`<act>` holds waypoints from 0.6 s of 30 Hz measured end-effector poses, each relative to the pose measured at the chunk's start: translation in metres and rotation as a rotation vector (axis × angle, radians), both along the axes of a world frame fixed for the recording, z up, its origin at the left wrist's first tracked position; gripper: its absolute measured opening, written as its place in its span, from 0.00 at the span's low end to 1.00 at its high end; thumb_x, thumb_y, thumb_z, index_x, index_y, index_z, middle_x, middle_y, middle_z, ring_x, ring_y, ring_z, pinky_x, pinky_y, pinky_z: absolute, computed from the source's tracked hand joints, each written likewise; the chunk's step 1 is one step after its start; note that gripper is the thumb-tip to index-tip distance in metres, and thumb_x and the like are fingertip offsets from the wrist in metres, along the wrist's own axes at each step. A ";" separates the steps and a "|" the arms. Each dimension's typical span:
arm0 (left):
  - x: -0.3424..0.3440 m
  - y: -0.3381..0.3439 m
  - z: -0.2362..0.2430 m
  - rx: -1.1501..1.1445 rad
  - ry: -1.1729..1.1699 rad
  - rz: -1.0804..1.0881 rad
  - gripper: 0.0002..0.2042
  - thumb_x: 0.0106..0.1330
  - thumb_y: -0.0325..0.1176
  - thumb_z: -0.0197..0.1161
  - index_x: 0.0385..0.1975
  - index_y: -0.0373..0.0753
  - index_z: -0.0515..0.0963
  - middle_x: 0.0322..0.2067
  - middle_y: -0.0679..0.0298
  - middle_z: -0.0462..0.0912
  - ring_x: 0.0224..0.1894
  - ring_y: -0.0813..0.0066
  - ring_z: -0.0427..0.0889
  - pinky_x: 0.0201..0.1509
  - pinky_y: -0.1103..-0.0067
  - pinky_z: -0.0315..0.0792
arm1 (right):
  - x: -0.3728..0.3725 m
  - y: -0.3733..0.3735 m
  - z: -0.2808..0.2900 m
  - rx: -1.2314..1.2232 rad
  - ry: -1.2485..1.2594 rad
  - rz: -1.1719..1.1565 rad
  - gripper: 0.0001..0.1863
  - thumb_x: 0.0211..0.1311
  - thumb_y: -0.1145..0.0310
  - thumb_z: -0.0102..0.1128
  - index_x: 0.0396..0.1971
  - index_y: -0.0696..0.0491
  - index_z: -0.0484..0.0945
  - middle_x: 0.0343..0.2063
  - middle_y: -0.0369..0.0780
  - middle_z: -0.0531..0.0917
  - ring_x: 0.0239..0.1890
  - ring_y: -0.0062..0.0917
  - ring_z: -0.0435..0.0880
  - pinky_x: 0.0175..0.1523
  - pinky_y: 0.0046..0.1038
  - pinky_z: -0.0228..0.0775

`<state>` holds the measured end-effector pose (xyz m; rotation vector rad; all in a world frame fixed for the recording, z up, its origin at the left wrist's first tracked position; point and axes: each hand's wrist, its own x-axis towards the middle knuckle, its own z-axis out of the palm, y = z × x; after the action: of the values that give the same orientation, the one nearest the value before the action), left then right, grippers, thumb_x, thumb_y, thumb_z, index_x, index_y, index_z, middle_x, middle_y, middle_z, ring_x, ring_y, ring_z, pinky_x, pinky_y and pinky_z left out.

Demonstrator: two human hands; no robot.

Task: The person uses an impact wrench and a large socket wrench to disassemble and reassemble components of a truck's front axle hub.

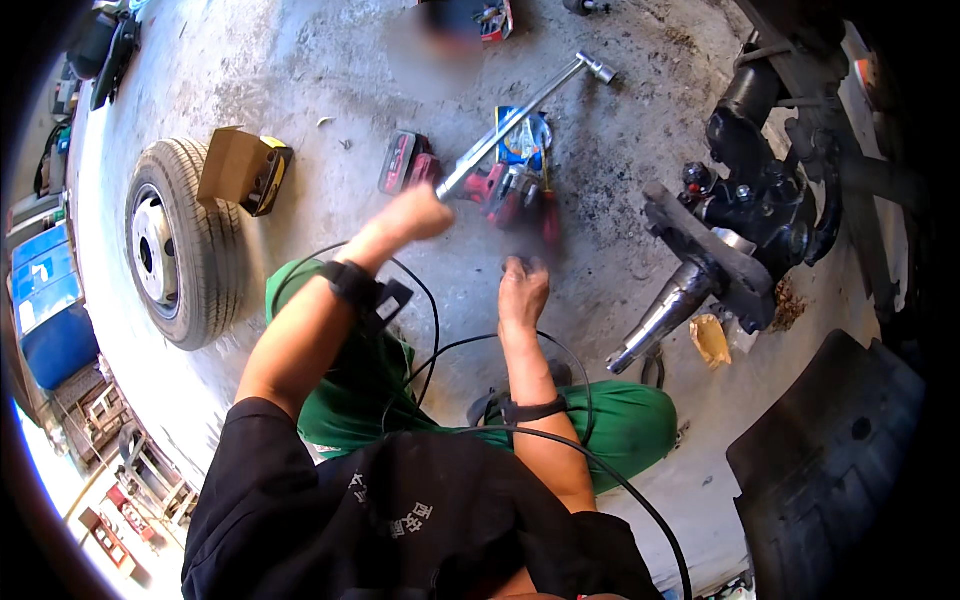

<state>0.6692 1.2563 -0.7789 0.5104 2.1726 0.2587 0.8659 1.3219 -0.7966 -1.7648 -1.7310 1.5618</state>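
- A long silver metal wrench with a socket at its far end (520,118) is gripped at its handle end by the left hand (418,212), fingers closed round it, just above the centre of the frame.
- The wrench is seen slanting up and to the right, over the grey concrete floor (330,70).
- The right hand (523,290) is held near the centre of the frame, fingers curled; whether anything is clamped in it cannot be told.
- Red power tools and red-handled hand tools (505,190) are laid on the floor just beyond both hands.
- A black vehicle axle assembly with a bare silver tapered spindle (690,290) is seen at the right.
- A removed wheel with a black tyre and white rim (180,245) is laid at the left, with an open brown cardboard box (240,168) resting on it.
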 end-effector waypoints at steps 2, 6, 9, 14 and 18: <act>-0.031 0.004 0.010 -0.114 0.007 0.028 0.20 0.54 0.37 0.55 0.41 0.26 0.72 0.36 0.42 0.79 0.42 0.52 0.80 0.46 0.67 0.74 | 0.003 -0.009 -0.015 0.036 0.040 0.060 0.09 0.51 0.70 0.51 0.26 0.61 0.76 0.25 0.47 0.80 0.28 0.40 0.78 0.38 0.35 0.68; -0.056 -0.018 0.018 -0.042 0.178 0.079 0.33 0.56 0.54 0.58 0.42 0.22 0.69 0.39 0.37 0.77 0.45 0.47 0.78 0.48 0.66 0.72 | -0.011 -0.030 0.007 -0.028 0.069 0.097 0.07 0.50 0.73 0.51 0.24 0.61 0.76 0.19 0.41 0.77 0.24 0.29 0.76 0.35 0.31 0.68; -0.049 -0.025 0.001 -0.037 0.109 0.085 0.35 0.57 0.48 0.56 0.51 0.18 0.60 0.42 0.37 0.76 0.47 0.46 0.77 0.52 0.66 0.71 | -0.024 -0.050 0.025 -0.064 0.116 0.038 0.06 0.51 0.73 0.52 0.25 0.60 0.76 0.20 0.39 0.78 0.24 0.25 0.76 0.34 0.28 0.68; -0.029 -0.028 -0.021 -0.082 -0.101 -0.167 0.36 0.53 0.33 0.52 0.54 0.09 0.46 0.44 0.36 0.74 0.48 0.50 0.77 0.52 0.70 0.70 | -0.038 -0.070 0.037 -0.004 0.124 -0.020 0.07 0.54 0.75 0.52 0.33 0.59 0.75 0.27 0.36 0.78 0.29 0.20 0.78 0.33 0.21 0.71; -0.037 -0.044 -0.069 -0.063 0.003 -0.272 0.36 0.56 0.34 0.50 0.53 0.06 0.45 0.35 0.36 0.78 0.38 0.51 0.81 0.40 0.68 0.75 | -0.047 -0.080 0.030 0.048 0.100 0.007 0.06 0.53 0.73 0.54 0.29 0.60 0.74 0.24 0.40 0.79 0.27 0.27 0.77 0.36 0.28 0.69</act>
<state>0.6325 1.2121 -0.8475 0.7609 2.0781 0.0404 0.8193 1.2416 -0.7664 -1.6309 -1.7150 1.5694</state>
